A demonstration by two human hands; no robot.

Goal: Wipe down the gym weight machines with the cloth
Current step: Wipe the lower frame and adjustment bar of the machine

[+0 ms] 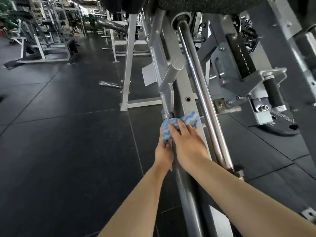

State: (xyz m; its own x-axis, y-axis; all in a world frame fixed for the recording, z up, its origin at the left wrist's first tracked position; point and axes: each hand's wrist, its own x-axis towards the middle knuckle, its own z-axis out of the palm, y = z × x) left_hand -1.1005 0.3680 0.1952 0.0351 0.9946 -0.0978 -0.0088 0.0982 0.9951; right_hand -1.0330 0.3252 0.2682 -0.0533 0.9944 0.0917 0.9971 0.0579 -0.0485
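Two hands on blue-white cloth (179, 124), bunched against grey frame rail (183, 103). Right hand (188, 146) lays straight fingers over cloth; left hand (164, 151) pinches its lower edge. Chrome guide rods (200, 82) run just right of grip.

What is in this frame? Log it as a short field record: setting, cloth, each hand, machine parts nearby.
setting: gym floor of dark rubber tiles
cloth: blue and white patterned cloth, bunched on the grey machine frame
left hand: left hand grips the cloth's lower end
right hand: right hand presses on the cloth, fingers fairly straight
nearby: chrome guide rods; weight plate on the floor
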